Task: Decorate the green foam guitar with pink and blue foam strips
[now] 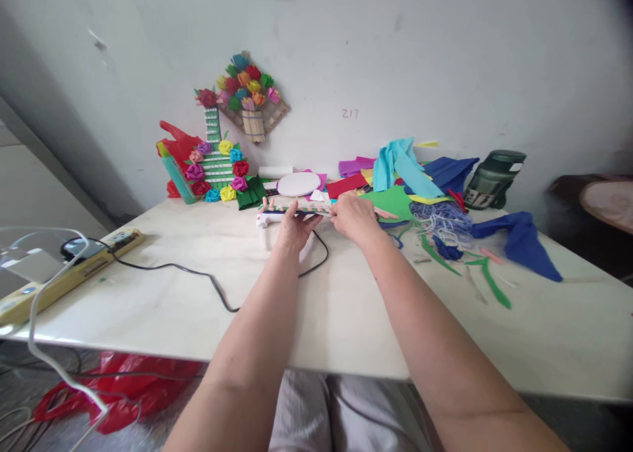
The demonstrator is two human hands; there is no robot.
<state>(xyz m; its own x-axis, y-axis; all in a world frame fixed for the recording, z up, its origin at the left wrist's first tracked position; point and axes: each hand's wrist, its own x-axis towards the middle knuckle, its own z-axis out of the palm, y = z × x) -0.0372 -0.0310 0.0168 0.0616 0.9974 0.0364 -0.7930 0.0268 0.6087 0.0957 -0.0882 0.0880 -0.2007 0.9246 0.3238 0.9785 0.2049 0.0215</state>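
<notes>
Near the middle of the table, a flat strip-like piece with green and pink bits on it (312, 209) is seen nearly edge-on. My left hand (297, 226) supports it from the near side and below, with the thumb on its edge. At its right end my right hand (352, 216) is closed, fingers pinched together; a pink strip (386, 213) sticks out past it. What those fingers pinch is hidden. A white tool with a black cord (263, 221) sits just left of my left hand, its outline partly covered.
Coloured paper (395, 201), blue-white yarn (442, 220) and green scraps lie to the right, before a dark bottle (494, 180). Behind stand a flower-covered guitar shape (217, 165) and a white oval (299, 184). A power strip (74, 274) and cords lie left.
</notes>
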